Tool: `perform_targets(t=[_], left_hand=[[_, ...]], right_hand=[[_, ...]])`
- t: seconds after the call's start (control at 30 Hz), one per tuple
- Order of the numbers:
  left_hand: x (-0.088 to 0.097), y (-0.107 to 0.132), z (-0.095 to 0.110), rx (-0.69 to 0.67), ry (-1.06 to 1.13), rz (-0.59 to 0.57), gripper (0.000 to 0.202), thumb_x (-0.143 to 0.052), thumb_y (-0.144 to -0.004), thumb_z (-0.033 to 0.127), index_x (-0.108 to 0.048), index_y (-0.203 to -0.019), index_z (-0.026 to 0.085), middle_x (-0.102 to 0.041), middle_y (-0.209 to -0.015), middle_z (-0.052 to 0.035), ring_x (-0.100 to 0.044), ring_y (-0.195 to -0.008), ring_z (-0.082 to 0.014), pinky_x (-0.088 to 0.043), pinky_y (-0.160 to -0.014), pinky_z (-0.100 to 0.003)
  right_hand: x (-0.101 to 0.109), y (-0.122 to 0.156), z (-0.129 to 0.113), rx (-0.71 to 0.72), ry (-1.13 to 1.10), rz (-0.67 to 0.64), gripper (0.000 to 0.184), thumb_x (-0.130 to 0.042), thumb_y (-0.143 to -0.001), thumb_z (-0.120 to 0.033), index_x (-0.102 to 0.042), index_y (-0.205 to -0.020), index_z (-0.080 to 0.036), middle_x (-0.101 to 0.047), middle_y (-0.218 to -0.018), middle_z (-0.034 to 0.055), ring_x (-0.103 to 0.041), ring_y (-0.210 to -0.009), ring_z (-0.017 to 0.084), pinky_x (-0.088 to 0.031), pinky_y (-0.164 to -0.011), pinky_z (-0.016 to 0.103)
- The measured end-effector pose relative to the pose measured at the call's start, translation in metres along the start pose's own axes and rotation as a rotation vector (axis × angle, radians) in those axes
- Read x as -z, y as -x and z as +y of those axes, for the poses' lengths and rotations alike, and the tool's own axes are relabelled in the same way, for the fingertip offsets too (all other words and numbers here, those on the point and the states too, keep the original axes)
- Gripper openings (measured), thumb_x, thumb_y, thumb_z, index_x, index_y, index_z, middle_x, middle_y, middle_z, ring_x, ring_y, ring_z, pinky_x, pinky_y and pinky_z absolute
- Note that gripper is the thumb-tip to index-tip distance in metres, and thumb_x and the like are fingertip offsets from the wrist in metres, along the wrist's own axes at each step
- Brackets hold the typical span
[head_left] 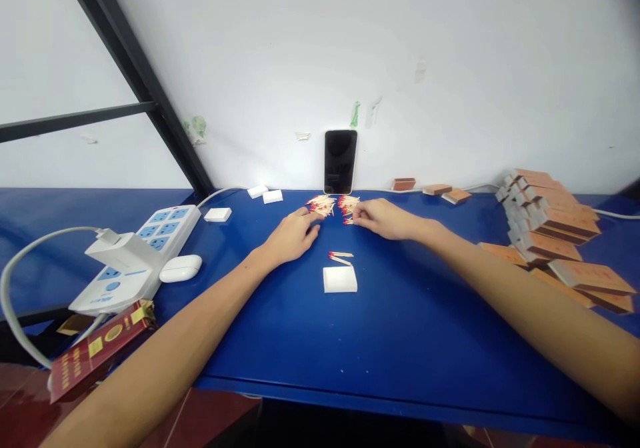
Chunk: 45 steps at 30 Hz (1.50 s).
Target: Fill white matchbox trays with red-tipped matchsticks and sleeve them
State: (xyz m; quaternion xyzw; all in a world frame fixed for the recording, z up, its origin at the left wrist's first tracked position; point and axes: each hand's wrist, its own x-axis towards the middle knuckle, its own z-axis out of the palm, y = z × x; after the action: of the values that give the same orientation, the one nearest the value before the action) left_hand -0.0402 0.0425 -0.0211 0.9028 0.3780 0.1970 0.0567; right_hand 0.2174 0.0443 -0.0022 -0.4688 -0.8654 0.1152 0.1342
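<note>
Two small heaps of red-headed matches lie side by side at the back of the blue table. My left hand (pixel 295 235) rests beside the left heap of matches (pixel 321 205), fingers stretched out and their tips at its edge. At the right heap of matches (pixel 349 203), my right hand (pixel 384 219) has thumb and fingers pinched together; red-headed matches show at the fingertips, though the grip itself is partly hidden. Nearer to me, a few loose matches (pixel 341 255) lie just behind a white matchbox tray (pixel 340 279).
A dark phone (pixel 340 161) leans upright against the wall. Stacked matchboxes (pixel 555 215) stand at right. At left are more white trays (pixel 217 215), a power strip (pixel 170 225) with a charger, a white earphone case (pixel 181 269) and a red carton (pixel 103 348).
</note>
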Motion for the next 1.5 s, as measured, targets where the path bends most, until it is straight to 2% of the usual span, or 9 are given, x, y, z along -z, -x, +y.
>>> perform_targets(t=[0.17,0.33,0.5,0.63,0.8,1.0,1.2,1.37,1.5], left_hand=[[0.003,0.0,0.001,0.006,0.013,0.002,0.033,-0.044,-0.096,0.024,-0.065,-0.12,0.015,-0.059,-0.092,-0.0086,-0.06,-0.086,-0.0219,-0.049,-0.085,-0.036],[0.001,0.001,0.002,-0.012,0.093,0.061,0.03,-0.048,-0.095,0.025,-0.067,-0.116,0.016,-0.061,-0.088,-0.0059,-0.059,-0.077,-0.0179,-0.048,-0.08,-0.032],[-0.006,-0.018,0.012,-0.032,0.199,0.084,0.022,-0.054,-0.093,0.026,-0.072,-0.103,0.019,-0.069,-0.083,-0.0019,-0.059,-0.071,-0.015,-0.045,-0.072,-0.027],[-0.011,-0.047,0.025,-0.081,0.085,0.048,0.016,-0.06,-0.089,0.026,-0.075,-0.089,0.02,-0.068,-0.084,-0.0037,-0.06,-0.078,-0.0185,-0.045,-0.073,-0.029],[-0.014,-0.062,0.035,-0.082,-0.09,0.003,0.016,-0.062,-0.087,0.026,-0.077,-0.09,0.021,-0.063,-0.091,-0.0082,-0.061,-0.088,-0.0248,-0.047,-0.078,-0.035],[-0.017,-0.057,0.036,-0.109,-0.158,-0.025,0.021,-0.055,-0.091,0.023,-0.075,-0.094,0.018,-0.06,-0.092,-0.0097,-0.06,-0.09,-0.0256,-0.048,-0.08,-0.036],[-0.011,-0.051,0.04,-0.123,-0.191,-0.045,0.023,-0.051,-0.092,0.022,-0.073,-0.09,0.016,-0.058,-0.093,-0.0103,-0.06,-0.089,-0.0249,-0.048,-0.077,-0.035],[0.004,-0.037,0.037,-0.095,-0.101,-0.113,0.017,-0.057,-0.085,0.019,-0.074,-0.086,0.018,-0.064,-0.089,-0.0084,-0.061,-0.083,-0.022,-0.048,-0.077,-0.034],[0.016,-0.02,0.039,-0.059,0.075,-0.198,0.015,-0.061,-0.08,0.018,-0.076,-0.078,0.02,-0.071,-0.08,-0.0036,-0.062,-0.071,-0.0173,-0.047,-0.07,-0.03]], right_hand=[[0.001,0.003,-0.004,-0.003,-0.042,0.028,0.023,-0.05,-0.092,-0.033,-0.058,-0.076,-0.018,-0.064,-0.079,0.005,-0.055,-0.072,0.017,-0.038,-0.068,0.028],[0.004,0.004,0.0,-0.061,-0.125,0.057,0.023,-0.05,-0.091,-0.035,-0.061,-0.083,-0.017,-0.063,-0.079,0.0041,-0.053,-0.069,0.016,-0.037,-0.067,0.028],[0.003,0.002,0.005,-0.054,-0.118,0.063,0.019,-0.048,-0.09,-0.031,-0.059,-0.083,-0.017,-0.063,-0.077,0.0036,-0.053,-0.069,0.016,-0.038,-0.066,0.027],[0.003,0.002,0.006,-0.071,-0.108,0.087,0.015,-0.048,-0.088,-0.026,-0.059,-0.083,-0.016,-0.064,-0.08,0.0045,-0.055,-0.071,0.016,-0.039,-0.068,0.026],[0.009,0.005,0.005,-0.106,-0.125,0.058,0.016,-0.051,-0.086,-0.023,-0.064,-0.082,-0.015,-0.065,-0.077,0.0034,-0.056,-0.068,0.015,-0.038,-0.065,0.025],[0.011,0.004,0.007,-0.146,-0.129,0.012,0.018,-0.053,-0.084,-0.021,-0.069,-0.078,-0.015,-0.064,-0.062,0.0003,-0.057,-0.06,0.014,-0.039,-0.062,0.024],[0.012,0.004,0.005,-0.089,-0.034,-0.027,0.017,-0.052,-0.084,-0.018,-0.064,-0.072,-0.015,-0.066,-0.07,0.0028,-0.055,-0.063,0.014,-0.036,-0.06,0.025],[0.013,0.005,0.006,-0.05,0.011,-0.069,0.022,-0.049,-0.087,-0.021,-0.058,-0.067,-0.017,-0.062,-0.068,0.0027,-0.049,-0.061,0.014,-0.033,-0.058,0.027],[0.008,0.005,0.003,0.012,-0.025,-0.072,0.014,-0.053,-0.084,-0.019,-0.061,-0.072,-0.018,-0.065,-0.073,0.0025,-0.051,-0.064,0.014,-0.035,-0.061,0.026]])
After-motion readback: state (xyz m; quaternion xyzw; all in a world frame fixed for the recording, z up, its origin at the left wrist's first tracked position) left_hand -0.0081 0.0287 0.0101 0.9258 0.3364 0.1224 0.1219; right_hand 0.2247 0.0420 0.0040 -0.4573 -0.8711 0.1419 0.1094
